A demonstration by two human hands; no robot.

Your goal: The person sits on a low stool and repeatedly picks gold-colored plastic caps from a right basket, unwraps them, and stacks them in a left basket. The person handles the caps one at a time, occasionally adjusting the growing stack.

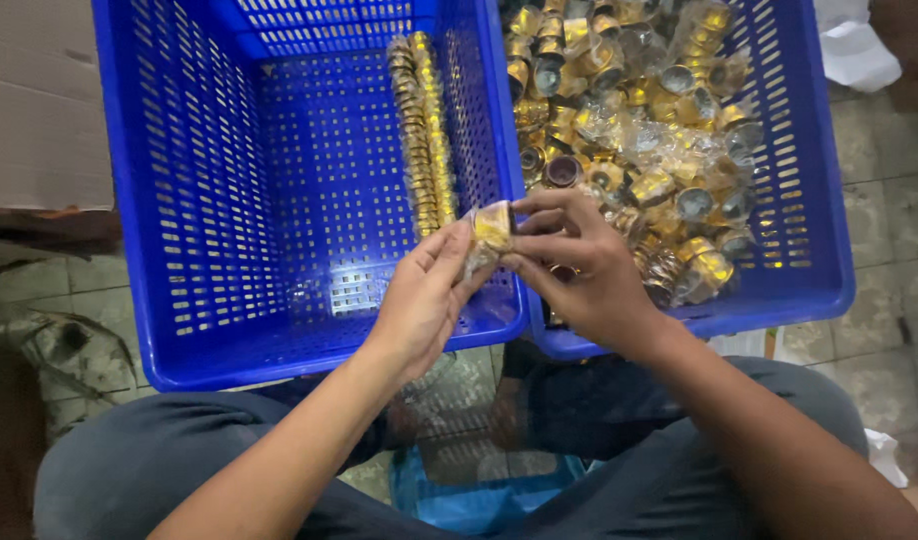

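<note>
My left hand (424, 300) and my right hand (579, 265) meet over the gap between two blue crates. Together they pinch one small gold cap (493, 227) in a clear plastic wrap, the fingertips of both hands on it. The left blue crate (179, 200) holds two long rows of stacked gold caps (424, 135) lying against its right wall. The right blue crate (809, 200) is piled with several loose gold caps in clear wraps (629, 110). My right hand sits just above that pile's near edge.
My legs in dark trousers are crossed below the crates. A blue plastic bag (479, 495) lies between my knees. A cardboard box (39, 100) stands at the left. White plastic (854, 45) lies on the tiled floor at the upper right.
</note>
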